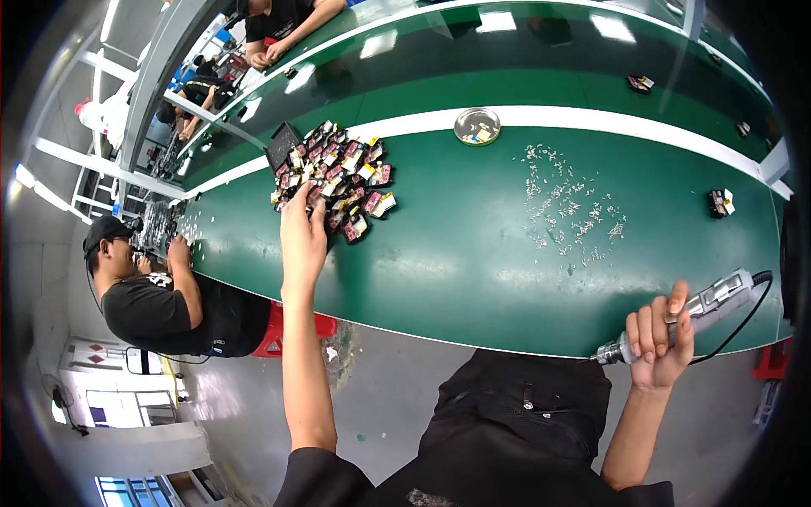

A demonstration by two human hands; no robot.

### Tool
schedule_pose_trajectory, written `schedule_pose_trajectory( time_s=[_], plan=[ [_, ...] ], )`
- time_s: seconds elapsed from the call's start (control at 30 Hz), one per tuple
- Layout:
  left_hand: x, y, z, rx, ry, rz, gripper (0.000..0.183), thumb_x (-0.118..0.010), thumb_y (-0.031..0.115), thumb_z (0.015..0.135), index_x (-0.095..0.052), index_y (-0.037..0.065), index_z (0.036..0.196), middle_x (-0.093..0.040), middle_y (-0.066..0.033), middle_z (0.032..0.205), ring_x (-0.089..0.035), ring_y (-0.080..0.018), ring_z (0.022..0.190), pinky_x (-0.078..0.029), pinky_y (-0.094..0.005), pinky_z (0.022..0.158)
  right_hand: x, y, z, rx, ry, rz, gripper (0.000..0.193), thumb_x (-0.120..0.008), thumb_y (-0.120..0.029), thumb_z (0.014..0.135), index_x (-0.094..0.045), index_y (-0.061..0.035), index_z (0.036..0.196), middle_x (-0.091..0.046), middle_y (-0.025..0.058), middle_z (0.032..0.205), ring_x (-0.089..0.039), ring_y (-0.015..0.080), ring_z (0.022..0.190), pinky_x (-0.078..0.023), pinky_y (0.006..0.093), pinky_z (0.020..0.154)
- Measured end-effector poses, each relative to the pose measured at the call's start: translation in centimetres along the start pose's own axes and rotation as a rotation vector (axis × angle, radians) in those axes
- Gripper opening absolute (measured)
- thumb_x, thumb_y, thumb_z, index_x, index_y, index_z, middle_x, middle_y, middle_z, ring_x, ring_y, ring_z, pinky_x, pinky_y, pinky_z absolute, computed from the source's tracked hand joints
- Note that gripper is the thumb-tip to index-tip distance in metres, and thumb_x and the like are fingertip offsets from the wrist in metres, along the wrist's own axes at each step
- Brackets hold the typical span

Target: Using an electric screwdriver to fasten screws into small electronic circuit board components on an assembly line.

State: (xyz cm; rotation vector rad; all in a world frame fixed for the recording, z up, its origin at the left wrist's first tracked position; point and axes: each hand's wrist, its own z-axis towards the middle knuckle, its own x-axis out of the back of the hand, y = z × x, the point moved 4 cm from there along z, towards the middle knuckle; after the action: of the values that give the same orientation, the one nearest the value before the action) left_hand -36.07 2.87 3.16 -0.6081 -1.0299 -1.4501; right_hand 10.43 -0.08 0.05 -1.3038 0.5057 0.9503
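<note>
My left hand [302,237] reaches to the near side of a heap of small black parts [346,173] with pink and white-yellow pieces on them. Its fingers are stretched out and the thumb stands apart, the fingertips at the edge of the heap. My right hand [659,342] is wrapped round a grey and silver electric screwdriver [716,300], by the near edge of the green table [448,262]. The tool's tip points left and a black cable runs from its other end.
Small white bits [570,207] lie scattered on the table. A round metal dish [477,127] holds a few pieces. One black part [721,203] lies at the right. A black tray [283,144] stands behind the heap. A co-worker [156,291] sits left; another person [283,34] works across.
</note>
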Motion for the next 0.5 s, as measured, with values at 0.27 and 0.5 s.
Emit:
schedule_pose_trajectory(
  time_s=[0.27,0.5],
  plan=[
    [-2.2,13.2,-0.9,-0.281,-0.071,-0.104,0.033,-0.062,0.001,0.084,-0.059,0.002,0.117,-0.055,-0.0158,0.122,-0.052,-0.0320,0.114,-0.041,-0.0391,0.097,1.3,1.1,-0.8,-0.012,0.135,0.143,0.014,-0.051,-0.021,0.095,-0.048,-0.0072,0.093,-0.036,-0.0023,0.051,-0.034,0.0090,0.040,-0.037,0.0269,0.046],
    [-7.2,21.9,0.3,-0.435,-0.184,-0.252,0.023,-0.064,0.002,0.082,-0.062,0.001,0.105,-0.059,-0.0133,0.105,-0.058,-0.0308,0.098,-0.048,-0.0373,0.083,1.6,0.4,-1.7,0.069,0.125,0.161,0.012,-0.049,-0.020,0.096,-0.045,-0.0087,0.093,-0.035,-0.0029,0.052,-0.035,0.0081,0.041,-0.036,0.0253,0.046]
  ],
)
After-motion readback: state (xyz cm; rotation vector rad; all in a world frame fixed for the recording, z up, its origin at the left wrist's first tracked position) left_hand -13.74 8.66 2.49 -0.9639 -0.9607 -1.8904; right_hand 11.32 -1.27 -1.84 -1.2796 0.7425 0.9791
